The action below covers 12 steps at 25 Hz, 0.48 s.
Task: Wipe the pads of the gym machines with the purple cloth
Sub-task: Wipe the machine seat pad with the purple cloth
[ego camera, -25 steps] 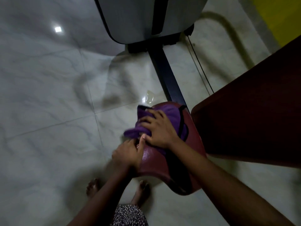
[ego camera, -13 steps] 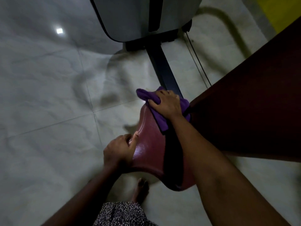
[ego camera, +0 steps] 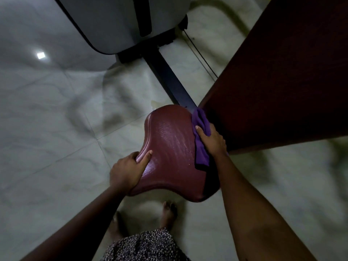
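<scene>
A maroon seat pad (ego camera: 169,147) of a gym machine fills the middle of the head view. My left hand (ego camera: 128,170) grips its left edge, thumb lying on top. My right hand (ego camera: 212,142) presses the purple cloth (ego camera: 201,136) against the pad's right side, in the gap beside a large maroon back pad (ego camera: 282,81). The cloth hangs down past my fingers along the seat's right edge. Wet streaks show on the seat's top.
A dark blue frame beam (ego camera: 169,78) runs from the seat up to a grey machine housing (ego camera: 124,21) at the top. A thin black cable (ego camera: 199,53) runs beside the beam. Pale marble floor tiles (ego camera: 47,119) surround everything. My bare feet (ego camera: 169,211) stand below the seat.
My right hand has carried the cloth from the seat's top and front end over to its right side, next to the back pad. My left hand keeps its grip on the left edge.
</scene>
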Motion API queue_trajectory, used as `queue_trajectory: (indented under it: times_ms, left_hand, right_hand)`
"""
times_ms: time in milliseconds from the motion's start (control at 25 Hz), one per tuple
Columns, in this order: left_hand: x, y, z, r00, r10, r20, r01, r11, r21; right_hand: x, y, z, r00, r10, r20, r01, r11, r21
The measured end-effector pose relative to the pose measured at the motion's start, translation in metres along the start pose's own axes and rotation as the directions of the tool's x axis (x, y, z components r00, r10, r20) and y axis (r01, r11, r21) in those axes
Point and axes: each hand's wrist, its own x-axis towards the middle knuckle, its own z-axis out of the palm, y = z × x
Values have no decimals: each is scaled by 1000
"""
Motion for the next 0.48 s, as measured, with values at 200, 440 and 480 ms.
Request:
queue_trajectory:
  times_ms: [200, 440, 480]
  left_hand:
    - [8, -6, 2, 999, 20, 49, -19, 1000, -24]
    - [11, -7, -1, 987, 77, 143, -63, 993, -101]
    - [12, -9, -1, 984, 82, 158, -63, 991, -122]
  right_hand:
    - [-40, 38, 4, 987, 136, -89, -117, 974, 193]
    - [-87, 50, 41, 761, 596, -254, -351, 709, 612]
    - [-97, 46, 47, 649, 704, -288, -395, 636, 663]
